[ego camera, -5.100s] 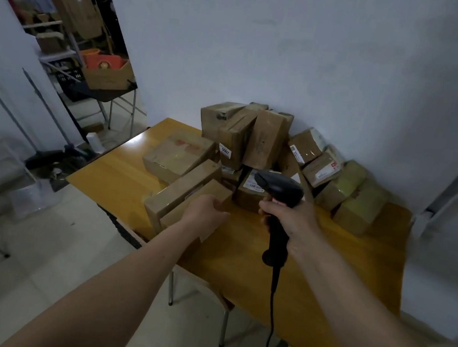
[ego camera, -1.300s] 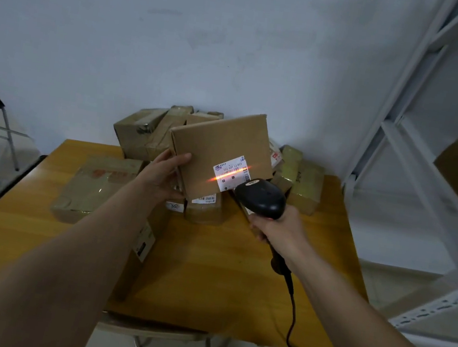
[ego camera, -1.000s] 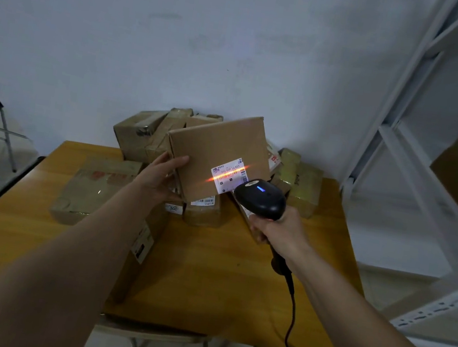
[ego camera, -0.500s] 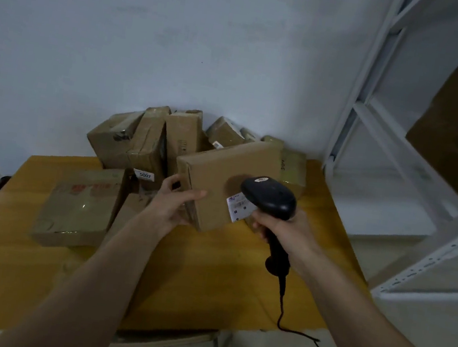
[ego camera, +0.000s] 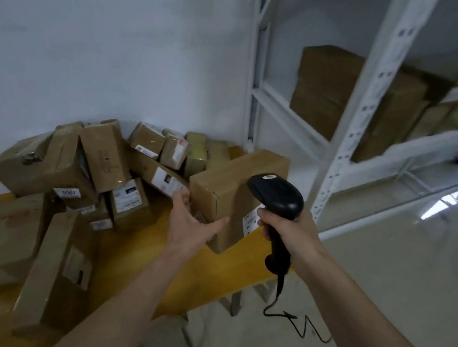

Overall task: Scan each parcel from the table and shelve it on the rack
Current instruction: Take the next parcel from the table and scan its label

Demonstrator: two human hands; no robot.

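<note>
My left hand (ego camera: 191, 224) grips a brown cardboard parcel (ego camera: 232, 185) from its left end and underside, holding it above the right end of the yellow table (ego camera: 134, 251). A white label shows on the parcel's right face, partly hidden. My right hand (ego camera: 287, 228) grips the handle of a black barcode scanner (ego camera: 276, 197), whose head sits just in front of the parcel. No scan beam is visible. The white metal rack (ego camera: 349, 125) stands to the right, with brown boxes (ego camera: 330, 90) on its upper shelf.
Several taped cardboard parcels (ego camera: 99, 164) are piled against the wall at the back of the table, and two flat boxes (ego camera: 52, 269) lie near its front left. The scanner's cable (ego camera: 287, 316) hangs to the grey floor. The rack's lower shelf (ego camera: 303, 178) shows bare white.
The scan beam on the label has gone out. My view has swung right toward the rack, and my left hand has carried the parcel right and lower, with the scanner staying beside it.
</note>
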